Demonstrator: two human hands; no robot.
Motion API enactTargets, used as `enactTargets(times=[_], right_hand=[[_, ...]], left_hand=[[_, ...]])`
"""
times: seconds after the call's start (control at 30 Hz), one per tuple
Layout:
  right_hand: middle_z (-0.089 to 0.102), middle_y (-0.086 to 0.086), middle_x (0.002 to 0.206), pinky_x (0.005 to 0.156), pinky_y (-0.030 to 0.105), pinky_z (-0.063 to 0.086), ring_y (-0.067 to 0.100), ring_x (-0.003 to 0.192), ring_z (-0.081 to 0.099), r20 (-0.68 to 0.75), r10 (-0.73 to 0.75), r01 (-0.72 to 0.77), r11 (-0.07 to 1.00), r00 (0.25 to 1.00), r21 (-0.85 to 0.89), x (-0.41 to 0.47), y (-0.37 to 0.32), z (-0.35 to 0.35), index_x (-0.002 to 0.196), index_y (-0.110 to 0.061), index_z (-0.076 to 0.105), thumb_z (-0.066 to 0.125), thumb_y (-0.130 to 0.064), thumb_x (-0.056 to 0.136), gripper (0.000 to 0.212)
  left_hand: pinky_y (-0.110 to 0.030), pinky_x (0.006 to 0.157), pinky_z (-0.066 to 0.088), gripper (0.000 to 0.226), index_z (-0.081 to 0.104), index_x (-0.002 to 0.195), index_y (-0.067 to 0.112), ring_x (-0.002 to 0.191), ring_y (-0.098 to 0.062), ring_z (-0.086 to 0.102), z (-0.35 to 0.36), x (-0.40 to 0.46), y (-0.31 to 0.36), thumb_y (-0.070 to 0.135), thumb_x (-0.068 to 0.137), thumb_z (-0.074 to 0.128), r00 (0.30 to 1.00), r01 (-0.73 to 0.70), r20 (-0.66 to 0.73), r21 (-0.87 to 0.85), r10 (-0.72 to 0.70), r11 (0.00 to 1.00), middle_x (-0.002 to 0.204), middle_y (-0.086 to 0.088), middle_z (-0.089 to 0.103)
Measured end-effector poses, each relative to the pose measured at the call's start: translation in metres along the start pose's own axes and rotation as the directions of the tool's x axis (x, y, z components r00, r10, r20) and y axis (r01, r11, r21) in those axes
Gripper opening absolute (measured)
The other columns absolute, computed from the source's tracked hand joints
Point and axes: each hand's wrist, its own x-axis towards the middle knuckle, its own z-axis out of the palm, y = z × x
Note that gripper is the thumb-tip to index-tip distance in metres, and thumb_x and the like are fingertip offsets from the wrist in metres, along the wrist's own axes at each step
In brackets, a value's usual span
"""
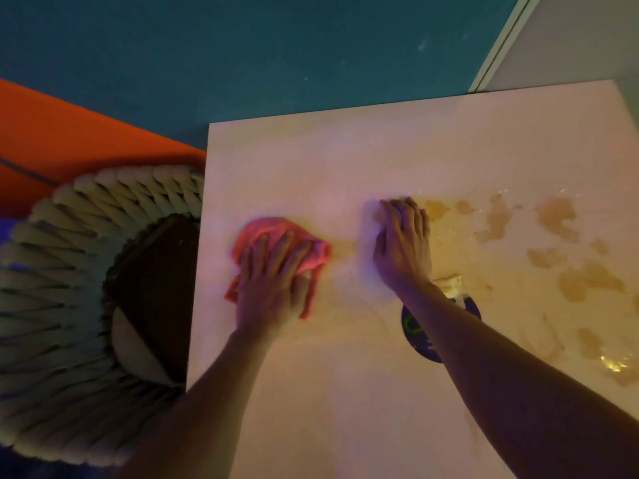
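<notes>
L hand presses flat, fingers straight, on pink cloth mid-table. Brown spill lies to the right, past my R hand, which is also flat, at spill's left edge. I reckon R is nearer; cloth must sweep right.

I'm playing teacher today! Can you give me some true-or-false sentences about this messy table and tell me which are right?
1. The left hand lies flat on a pink cloth. True.
2. The brown spill is to the left of the pink cloth. False: it spreads over the right side of the table, past the right hand.
3. The floor is teal. True.
4. The right hand holds a cup. False: it presses down on the table at the spill's edge, and no cup is there.
5. A chunky braided cushion sits left of the table. True.
</notes>
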Motion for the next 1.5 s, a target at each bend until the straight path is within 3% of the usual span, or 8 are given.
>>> enactTargets(times=[0.17, 0.23, 0.5, 0.7, 0.9, 1.2, 1.33, 1.5], right_hand=[[0.056, 0.018, 0.127, 0.103, 0.049, 0.044, 0.038, 0.122, 0.052, 0.028, -0.063, 0.054, 0.967, 0.998, 0.248, 0.012, 0.017, -0.019, 0.133, -0.004, 0.055, 0.041, -0.006, 0.087, 0.048], [0.056, 0.016, 0.129, 0.105, 0.048, 0.042, 0.037, 0.126, 0.049, 0.041, -0.088, 0.077, 0.973, 0.995, 0.218, 0.008, 0.039, -0.030, 0.134, -0.007, 0.054, 0.047, -0.003, 0.088, 0.047], [0.047, 0.010, 0.140, 0.116, 0.054, 0.025, 0.033, 0.141, 0.033, 0.093, -0.090, 0.093, 0.995, 0.992, -0.025, -0.023, 0.075, -0.039, 0.138, -0.014, 0.048, 0.044, -0.013, 0.089, 0.049], [0.043, 0.011, 0.144, 0.117, 0.056, 0.023, 0.034, 0.143, 0.030, 0.122, -0.067, 0.075, 0.995, 0.990, -0.064, -0.027, 0.073, -0.042, 0.143, -0.015, 0.041, 0.039, -0.021, 0.092, 0.052], [0.044, 0.011, 0.145, 0.118, 0.057, 0.021, 0.034, 0.143, 0.030, 0.109, -0.020, 0.028, 0.997, 0.994, -0.073, 0.014, 0.085, -0.044, 0.142, -0.015, 0.044, 0.035, -0.027, 0.093, 0.051], [0.047, 0.013, 0.140, 0.117, 0.057, 0.020, 0.035, 0.140, 0.032, 0.032, 0.000, 0.003, 0.996, 0.999, -0.094, 0.091, 0.114, -0.030, 0.139, -0.015, 0.047, 0.038, -0.024, 0.091, 0.050], [0.046, 0.013, 0.139, 0.118, 0.055, 0.018, 0.034, 0.141, 0.032, -0.006, -0.007, 0.006, 0.997, 1.000, -0.080, 0.092, 0.115, -0.026, 0.138, -0.014, 0.048, 0.042, -0.020, 0.089, 0.050], [0.046, 0.013, 0.139, 0.119, 0.055, 0.017, 0.035, 0.141, 0.032, -0.012, -0.009, 0.009, 0.998, 1.000, -0.070, 0.094, 0.115, -0.025, 0.139, -0.014, 0.049, 0.044, -0.020, 0.087, 0.052]], left_hand=[[-0.063, 0.115, 0.020, 0.058, 0.044, 0.148, 0.034, 0.143, -0.046, 0.030, 0.000, 0.049, 0.013, 0.051, 0.094, 0.029, 0.895, 0.445, -0.022, -0.057, -0.446, 0.894, 0.159, -0.002, 0.036], [-0.066, 0.116, 0.012, 0.067, 0.039, 0.151, 0.032, 0.146, -0.050, 0.021, 0.003, 0.073, 0.048, 0.055, 0.091, 0.021, 0.855, 0.515, 0.014, -0.136, -0.518, 0.846, 0.163, -0.003, 0.029], [-0.061, 0.119, 0.014, 0.057, 0.039, 0.151, 0.036, 0.147, -0.045, 0.023, 0.009, 0.036, 0.147, 0.048, 0.096, 0.037, 0.979, 0.204, 0.007, -0.060, -0.204, 0.977, 0.161, 0.000, 0.033], [-0.057, 0.117, 0.023, 0.051, 0.050, 0.145, 0.033, 0.146, -0.041, 0.028, 0.000, -0.015, 0.112, 0.041, 0.094, 0.054, 0.997, -0.066, -0.047, -0.061, 0.063, 0.996, 0.156, 0.001, 0.042], [-0.059, 0.116, 0.021, 0.055, 0.044, 0.147, 0.038, 0.143, -0.042, 0.031, -0.001, 0.030, 0.073, 0.050, 0.094, 0.042, 0.976, 0.216, 0.012, 0.019, -0.216, 0.976, 0.158, 0.001, 0.037], [-0.064, 0.118, 0.008, 0.060, 0.026, 0.152, 0.039, 0.147, -0.046, 0.016, 0.001, 0.199, 0.047, 0.055, 0.094, 0.024, 0.835, 0.550, 0.028, -0.082, -0.550, 0.831, 0.165, 0.003, 0.018], [-0.063, 0.119, 0.000, 0.058, 0.020, 0.156, 0.037, 0.149, -0.048, 0.007, 0.004, 0.258, 0.060, 0.051, 0.100, 0.026, 0.809, 0.587, 0.045, -0.087, -0.586, 0.805, 0.167, 0.006, 0.009], [-0.060, 0.120, 0.004, 0.059, 0.023, 0.157, 0.034, 0.151, -0.045, 0.006, 0.008, 0.290, 0.117, 0.047, 0.099, 0.026, 0.889, 0.458, 0.078, -0.105, -0.452, 0.883, 0.167, 0.004, 0.014]])
